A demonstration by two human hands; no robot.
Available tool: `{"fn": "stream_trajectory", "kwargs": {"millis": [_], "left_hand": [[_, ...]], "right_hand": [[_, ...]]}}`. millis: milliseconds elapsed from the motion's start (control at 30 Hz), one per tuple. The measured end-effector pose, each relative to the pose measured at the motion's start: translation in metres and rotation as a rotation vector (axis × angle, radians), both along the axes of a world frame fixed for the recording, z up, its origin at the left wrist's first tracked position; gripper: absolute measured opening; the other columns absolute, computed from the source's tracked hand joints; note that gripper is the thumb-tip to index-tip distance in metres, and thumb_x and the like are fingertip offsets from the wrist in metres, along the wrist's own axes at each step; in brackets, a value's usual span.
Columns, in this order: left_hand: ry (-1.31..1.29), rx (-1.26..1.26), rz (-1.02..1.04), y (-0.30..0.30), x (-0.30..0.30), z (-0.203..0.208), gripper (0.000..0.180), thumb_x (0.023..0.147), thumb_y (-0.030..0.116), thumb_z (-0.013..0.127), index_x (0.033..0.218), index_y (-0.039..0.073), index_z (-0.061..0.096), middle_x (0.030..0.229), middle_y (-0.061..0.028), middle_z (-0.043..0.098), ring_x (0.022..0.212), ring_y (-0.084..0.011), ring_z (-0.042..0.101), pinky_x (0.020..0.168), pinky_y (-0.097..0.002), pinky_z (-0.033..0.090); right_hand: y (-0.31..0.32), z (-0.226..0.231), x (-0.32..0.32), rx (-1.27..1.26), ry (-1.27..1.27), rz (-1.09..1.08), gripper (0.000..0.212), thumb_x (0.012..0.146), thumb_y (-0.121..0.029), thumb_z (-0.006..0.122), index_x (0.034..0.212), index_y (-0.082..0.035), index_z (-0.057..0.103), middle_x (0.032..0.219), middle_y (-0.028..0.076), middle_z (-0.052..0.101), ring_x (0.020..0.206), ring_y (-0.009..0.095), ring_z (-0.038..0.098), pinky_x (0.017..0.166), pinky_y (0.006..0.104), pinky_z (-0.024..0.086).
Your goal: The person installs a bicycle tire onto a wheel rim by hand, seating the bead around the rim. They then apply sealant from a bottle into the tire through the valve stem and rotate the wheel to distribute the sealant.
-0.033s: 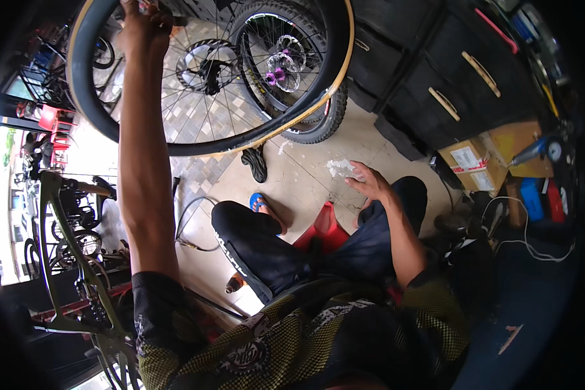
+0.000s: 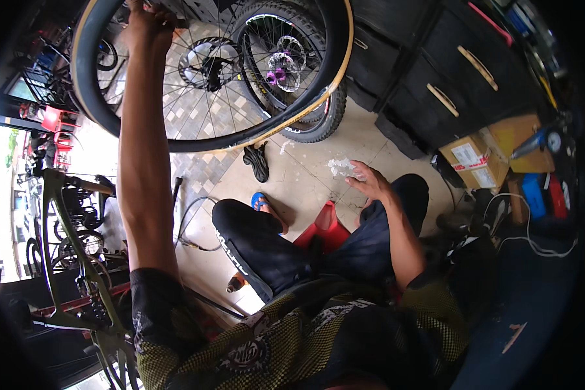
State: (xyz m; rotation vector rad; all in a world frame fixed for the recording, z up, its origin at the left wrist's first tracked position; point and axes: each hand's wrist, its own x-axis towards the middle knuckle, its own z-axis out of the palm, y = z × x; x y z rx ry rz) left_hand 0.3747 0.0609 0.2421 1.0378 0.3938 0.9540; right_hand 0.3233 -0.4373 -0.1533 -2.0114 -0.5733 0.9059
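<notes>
A bicycle wheel (image 2: 253, 138) with a black tyre and tan sidewall fills the upper left, its top cut off by the picture's edge. Within its ring, my left arm reaches up across the lower rim. My left hand (image 2: 151, 29) is closed near the spokes, fingers curled; what they grip is hidden. The hub with its disc rotor (image 2: 209, 64) shows to the right of that hand. My right hand (image 2: 370, 182) hovers near my right knee, fingers apart and holding nothing. Beyond its fingertips lies a white patch (image 2: 340, 168) on the floor.
A knobby-tyred wheel (image 2: 318, 133) stands behind. Black drawers (image 2: 409, 78) and a cardboard box (image 2: 468, 159) are at the right. A green bike frame (image 2: 62, 247) stands left. Between my legs is a red object (image 2: 325, 227); a black shoe-like thing (image 2: 257, 162) lies on the floor.
The whole view has shifted very slightly. My hands and the bicycle wheel hold nearly the same places.
</notes>
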Motion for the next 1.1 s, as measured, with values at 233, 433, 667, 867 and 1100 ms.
{"fn": "stream_trajectory", "kwargs": {"millis": [233, 433, 667, 867, 1100], "left_hand": [[-0.023, -0.054, -0.009, -0.060, -0.013, 0.020, 0.046, 0.100, 0.045, 0.072, 0.109, 0.007, 0.047, 0.075, -0.0091, 0.051, 0.064, -0.0210, 0.047, 0.057, -0.0394, 0.040], [-0.017, -0.111, 0.012, -0.087, -0.024, 0.023, 0.049, 0.100, 0.046, 0.072, 0.109, 0.005, 0.047, 0.076, -0.0101, 0.053, 0.059, -0.0206, 0.044, 0.052, -0.0368, 0.041], [-0.027, -0.124, -0.011, -0.104, -0.031, 0.021, 0.051, 0.099, 0.045, 0.073, 0.114, 0.003, 0.048, 0.083, -0.0110, 0.055, 0.060, -0.0210, 0.044, 0.053, -0.0393, 0.042], [-0.086, -0.133, -0.051, -0.085, -0.033, 0.023, 0.047, 0.099, 0.045, 0.073, 0.107, 0.004, 0.051, 0.075, -0.0081, 0.049, 0.067, -0.0219, 0.045, 0.059, -0.0402, 0.039], [-0.065, -0.133, -0.169, -0.075, -0.036, 0.008, 0.043, 0.100, 0.046, 0.072, 0.106, 0.010, 0.047, 0.074, -0.0058, 0.046, 0.064, -0.0221, 0.043, 0.060, -0.0401, 0.039]], "right_hand": [[-0.048, 0.021, -0.032, 0.131, -0.073, -0.082, 0.076, 0.093, -0.045, 0.077, 0.152, -0.006, 0.050, 0.134, 0.024, 0.068, 0.119, 0.035, 0.070, 0.100, 0.0408, 0.055], [-0.049, 0.028, -0.022, 0.245, -0.090, -0.241, 0.071, 0.095, -0.044, 0.075, 0.151, -0.006, 0.052, 0.133, 0.023, 0.068, 0.118, 0.033, 0.071, 0.098, 0.0394, 0.056], [-0.056, 0.034, -0.025, 0.253, -0.045, -0.246, 0.068, 0.097, -0.044, 0.074, 0.149, -0.006, 0.053, 0.129, 0.022, 0.071, 0.114, 0.031, 0.071, 0.096, 0.0396, 0.056], [-0.038, 0.032, -0.028, 0.302, -0.039, -0.233, 0.064, 0.098, -0.042, 0.074, 0.146, -0.005, 0.056, 0.125, 0.021, 0.072, 0.112, 0.029, 0.072, 0.096, 0.0384, 0.056], [-0.067, 0.029, -0.019, 0.411, 0.053, -0.429, 0.058, 0.100, -0.038, 0.074, 0.143, -0.004, 0.058, 0.115, 0.013, 0.074, 0.093, 0.018, 0.071, 0.078, 0.0304, 0.056]]}}
